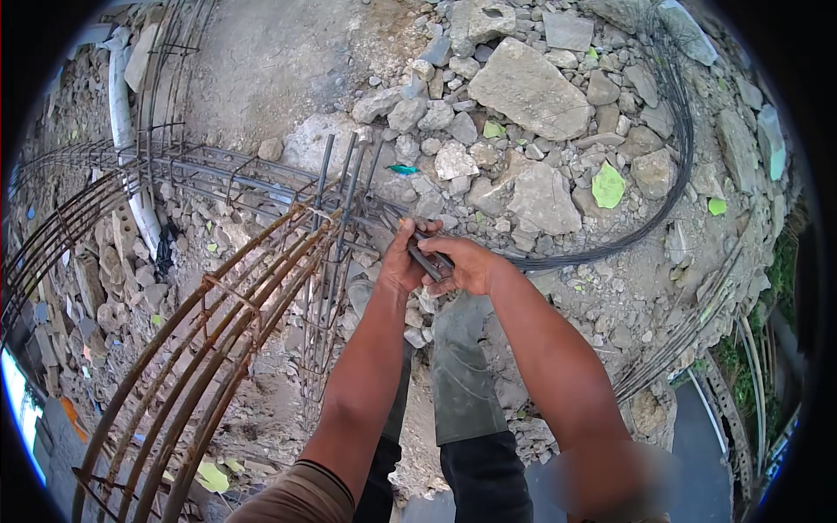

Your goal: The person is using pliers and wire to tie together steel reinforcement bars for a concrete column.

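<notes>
In front of me, beside the rebar cage, my left hand [404, 260] and my right hand [464, 263] are close together. Between them are dark pliers [425, 264], with two long handles slanting down to the right. Fingers of my right hand wrap round the handles. My left hand's fingers are pinched near the jaws, and what they hold is too small to make out. Just left of my hands, upright bars [334, 196] cross rusty curved rebar [240, 283]. A bundle of thin dark tie wire [602, 256] runs off to the right behind my right hand.
Broken concrete slabs [532, 90] and stones cover the ground ahead. More caged rebar [74, 213] stretches left across a white pipe [120, 105]. My booted leg [462, 375] stands below my hands. A grey slab edge [697, 444] lies at the lower right.
</notes>
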Available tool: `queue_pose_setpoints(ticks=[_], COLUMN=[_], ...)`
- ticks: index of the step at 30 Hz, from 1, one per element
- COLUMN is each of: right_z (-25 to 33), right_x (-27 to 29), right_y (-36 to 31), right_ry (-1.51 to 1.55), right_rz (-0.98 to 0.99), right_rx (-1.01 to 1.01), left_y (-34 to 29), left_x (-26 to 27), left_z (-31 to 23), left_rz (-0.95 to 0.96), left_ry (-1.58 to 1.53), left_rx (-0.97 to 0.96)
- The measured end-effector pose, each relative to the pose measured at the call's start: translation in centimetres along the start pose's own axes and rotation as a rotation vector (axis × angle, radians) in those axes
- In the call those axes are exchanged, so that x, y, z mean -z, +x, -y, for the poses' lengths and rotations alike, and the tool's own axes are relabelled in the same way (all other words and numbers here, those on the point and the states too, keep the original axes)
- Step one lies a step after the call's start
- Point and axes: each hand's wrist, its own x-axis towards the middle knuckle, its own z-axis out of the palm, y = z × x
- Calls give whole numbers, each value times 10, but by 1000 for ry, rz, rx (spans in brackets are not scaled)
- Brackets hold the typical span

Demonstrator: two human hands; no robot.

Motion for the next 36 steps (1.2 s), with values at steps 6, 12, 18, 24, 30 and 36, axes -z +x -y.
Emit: queue_pose_setpoints(ticks=[6,12,18,24,30,36], right_z=[-11,-47,-73,-105,-120,-172], right_x=[13,-7,-31,-103,-156,-242], right_y=[4,-112,-264,-329,-373,-424], right_ry=[-1562,-1376,-1311,-1260,-1087,-1088], right_rz=[-770,-763,-748,-602,-426,-643], right_rx=[555,431,675,736,774,989], left_y=[10,-19,-118,-206,-284,-377], left_x=[-45,-110,-214,-301,-336,-337], left_z=[15,16,33,22,-3,-51], left_rz=[-283,-219,-324,-402,-280,-320], left_ry=[52,115,498,487,835,761], left_rx=[-7,60,11,67,182,145])
